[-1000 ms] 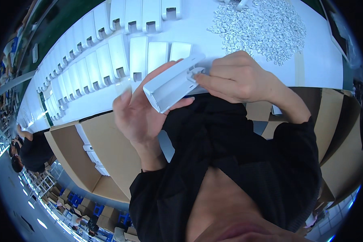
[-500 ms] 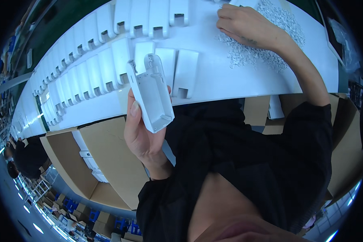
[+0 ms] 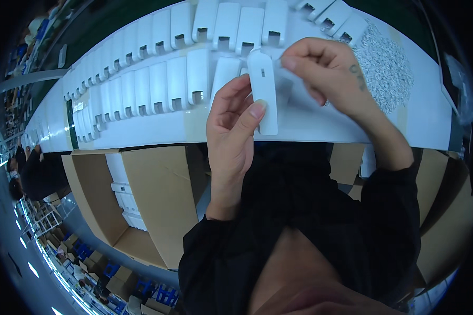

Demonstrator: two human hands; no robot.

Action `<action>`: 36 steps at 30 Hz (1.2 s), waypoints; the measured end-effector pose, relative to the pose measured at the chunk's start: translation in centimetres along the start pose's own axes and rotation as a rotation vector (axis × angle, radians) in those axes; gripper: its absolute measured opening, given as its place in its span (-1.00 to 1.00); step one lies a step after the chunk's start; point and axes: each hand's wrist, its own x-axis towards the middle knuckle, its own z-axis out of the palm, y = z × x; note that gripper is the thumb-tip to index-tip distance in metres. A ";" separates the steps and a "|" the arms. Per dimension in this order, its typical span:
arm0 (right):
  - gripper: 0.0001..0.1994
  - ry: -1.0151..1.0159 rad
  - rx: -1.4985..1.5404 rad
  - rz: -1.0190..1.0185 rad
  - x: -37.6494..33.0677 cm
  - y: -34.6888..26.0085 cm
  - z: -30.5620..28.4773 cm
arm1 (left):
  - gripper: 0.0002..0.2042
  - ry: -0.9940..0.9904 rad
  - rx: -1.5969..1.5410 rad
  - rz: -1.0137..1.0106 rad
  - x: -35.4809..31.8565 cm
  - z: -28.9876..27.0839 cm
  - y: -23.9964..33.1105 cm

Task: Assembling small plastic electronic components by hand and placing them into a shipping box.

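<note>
A long white plastic housing (image 3: 264, 100) stands nearly upright over the table's near edge, its narrow side with a small slot facing me. My left hand (image 3: 230, 126) is closed around its lower part, thumb pressed on that side. Just right of the housing's top end is my right hand (image 3: 326, 71), with thumb and forefinger pinched together. Whatever lies between those fingertips is too small to make out. To the right of this hand spreads a heap of small white plastic pieces (image 3: 388, 68).
Two rows of similar white housings (image 3: 181, 79) cover the table's left and middle. More housings (image 3: 335, 20) lie at the back by the heap. Below the table edge at left stands an open cardboard box (image 3: 157, 194) with white parts inside; another carton (image 3: 436, 194) is at right.
My right hand has left the heap and come over to the housing. My left hand has raised the housing rightward and turned its hollow inside out of view.
</note>
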 end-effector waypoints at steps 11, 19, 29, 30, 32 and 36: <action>-0.85 -0.047 0.403 -0.184 -1.0 0.7 2.3 | -0.54 -0.170 -0.095 -0.025 0.5 0.1 -0.4; -0.91 0.095 -0.012 -0.083 7.5 -2.5 1.8 | -0.49 0.137 1.017 0.483 0.6 1.1 -1.9; -0.77 0.360 -0.992 -0.069 41.7 3.7 -5.1 | -0.59 -0.080 1.785 0.722 -0.1 1.3 -7.6; -0.75 0.087 -0.621 -0.175 39.9 1.0 -5.5 | -0.64 -0.049 1.794 0.714 -0.2 0.8 -7.3; -0.71 -0.058 -0.602 0.089 31.8 -5.3 -1.1 | -0.68 -0.037 1.765 0.654 -0.2 0.1 -5.4; -0.64 0.240 -0.727 -0.675 14.5 -3.8 -6.0 | -0.47 -0.044 0.885 0.487 -1.4 0.6 -3.0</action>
